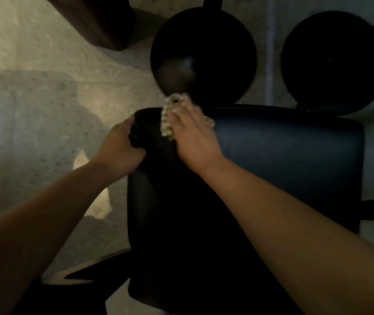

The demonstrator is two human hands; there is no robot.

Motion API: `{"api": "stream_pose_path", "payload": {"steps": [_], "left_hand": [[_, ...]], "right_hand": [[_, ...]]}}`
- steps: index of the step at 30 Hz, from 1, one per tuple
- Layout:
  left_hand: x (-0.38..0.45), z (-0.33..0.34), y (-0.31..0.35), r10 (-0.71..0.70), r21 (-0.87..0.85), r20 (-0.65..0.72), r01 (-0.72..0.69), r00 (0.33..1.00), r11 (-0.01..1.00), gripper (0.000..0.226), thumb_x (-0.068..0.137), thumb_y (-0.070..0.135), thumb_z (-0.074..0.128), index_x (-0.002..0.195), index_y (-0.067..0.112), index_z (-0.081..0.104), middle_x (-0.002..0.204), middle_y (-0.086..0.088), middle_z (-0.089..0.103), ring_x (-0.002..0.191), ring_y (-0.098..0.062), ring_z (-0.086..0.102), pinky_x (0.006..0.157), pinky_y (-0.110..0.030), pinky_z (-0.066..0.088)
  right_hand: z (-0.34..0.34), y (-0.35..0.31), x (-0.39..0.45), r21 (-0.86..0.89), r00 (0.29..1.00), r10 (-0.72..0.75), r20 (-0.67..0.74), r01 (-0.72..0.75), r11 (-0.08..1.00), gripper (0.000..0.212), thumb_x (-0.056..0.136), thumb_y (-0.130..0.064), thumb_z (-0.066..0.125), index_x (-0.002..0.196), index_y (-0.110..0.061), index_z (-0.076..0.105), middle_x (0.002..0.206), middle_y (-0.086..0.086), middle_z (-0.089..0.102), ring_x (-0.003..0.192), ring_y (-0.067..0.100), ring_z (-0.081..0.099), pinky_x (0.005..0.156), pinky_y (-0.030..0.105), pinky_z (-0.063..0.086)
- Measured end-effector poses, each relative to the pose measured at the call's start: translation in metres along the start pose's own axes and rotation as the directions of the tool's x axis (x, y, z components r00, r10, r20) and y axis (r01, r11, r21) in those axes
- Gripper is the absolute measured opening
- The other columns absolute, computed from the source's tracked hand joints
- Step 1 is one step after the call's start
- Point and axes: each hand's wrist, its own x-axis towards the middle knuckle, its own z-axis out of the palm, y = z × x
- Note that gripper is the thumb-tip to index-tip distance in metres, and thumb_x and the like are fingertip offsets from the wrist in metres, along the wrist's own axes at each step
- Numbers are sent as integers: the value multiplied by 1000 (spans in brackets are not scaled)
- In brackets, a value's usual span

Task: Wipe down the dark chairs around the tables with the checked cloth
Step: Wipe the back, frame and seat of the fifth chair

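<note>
While the right hand (190,130) lay flat on the checked cloth (170,117), its grip was barely closed: the fingers were stretched out and pressed the cloth down rather than curling round it. The cloth was bunched under the palm at the far left part of the dark chair (272,151), with one fold hanging past the far edge and another showing at the right of the knuckles. The left hand (120,148) had its grip closed on the chair's left corner, with the thumb over the top and the fingers apparently wrapped round the side, which steadied the chair.

To wipe well, the cloth would best have been spread flatter, since a bunched wad probably cleans only a narrow strip. Long overlapping strokes toward the right looked the sensible course, as the wide padded surface on that side lay uncovered by the hand. The left hand's hold should have been kept so that the chair would not swing under pressure.

The far edge was just beyond the fingertips, so the cloth risked slipping over it. Two round dark stools (204,57) stood close behind the chair, one near the cloth, the other (333,60) well to the right, leaving little room beyond. A brown desk (95,21) corner stood apart at upper left. The pale floor (45,98) to the left lay open.
</note>
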Motion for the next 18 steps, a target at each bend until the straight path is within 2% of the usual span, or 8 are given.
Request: {"api": "stream_pose_path", "payload": {"steps": [2, 5, 7, 9, 11, 12, 14, 18], "left_hand": [[-2, 2, 13, 77, 347, 137, -120, 988, 930, 93, 78, 11, 69, 154, 12, 15, 160, -15, 11, 147, -28, 15, 114, -25, 20], [-4, 14, 35, 148, 536, 242, -260, 959, 803, 110, 77, 25, 76, 155, 11, -1, 160, -15, -15, 148, -32, -11, 121, -37, 8], [-4, 27, 49, 126, 600, 298, -289, 946, 746, 119, 75, 36, 79, 154, 11, -7, 159, -12, -21, 146, -34, -17, 121, -45, 8], [-3, 39, 60, 53, 663, 322, -265, 945, 700, 130, 70, 46, 81, 152, 7, -11, 158, -13, -23, 144, -39, -22, 118, -56, 12], [-4, 48, 67, 5, 709, 309, -234, 951, 666, 136, 66, 50, 82, 151, 3, -14, 157, -15, -25, 142, -41, -24, 116, -61, 12], [-7, 51, 69, 2, 714, 309, -234, 951, 660, 137, 66, 49, 83, 150, 2, -15, 157, -15, -26, 143, -40, -24, 116, -61, 12], [-12, 56, 72, 60, 708, 334, -292, 941, 643, 135, 68, 47, 82, 151, 4, -15, 157, -14, -26, 144, -37, -24, 115, -57, 11], [-23, 74, 79, 191, 716, 426, -459, 884, 526, 134, 68, 52, 80, 152, 9, -14, 158, -12, -25, 145, -35, -23, 117, -53, 8]], "right_hand": [[2, 32, -20, 10, 972, 146, -186, -147, 989, 46, 79, -8, 39, 114, 7, 63, 121, 23, 61, 123, 47, 48, 103, 53, 37], [-2, 52, -36, 36, 928, 291, -232, -291, 956, 47, 79, -4, 40, 119, 9, 60, 127, 26, 57, 127, 50, 42, 106, 55, 30], [-4, 41, -27, 58, 929, 305, -211, -299, 952, 46, 78, -5, 42, 119, 9, 60, 127, 27, 56, 128, 50, 41, 107, 56, 29], [-5, 28, -16, 63, 967, 232, -103, -226, 972, 49, 82, -3, 47, 129, 8, 51, 138, 25, 47, 137, 45, 30, 113, 52, 19], [-6, 33, -14, 72, 985, 165, -39, -162, 984, 51, 87, -6, 45, 137, 5, 44, 146, 23, 39, 141, 41, 23, 116, 48, 12], [-7, 45, -21, 69, 987, 156, -36, -153, 986, 50, 87, -6, 45, 136, 4, 46, 145, 22, 40, 140, 41, 25, 115, 49, 16], [-11, 80, -44, 46, 972, 211, -100, -207, 977, 49, 81, -7, 44, 128, 2, 55, 138, 22, 49, 133, 46, 37, 112, 54, 28], [-26, 154, -115, 45, 855, 436, -280, -443, 896, 49, 76, -2, 42, 123, 4, 58, 134, 26, 51, 129, 51, 39, 108, 58, 27]]}}
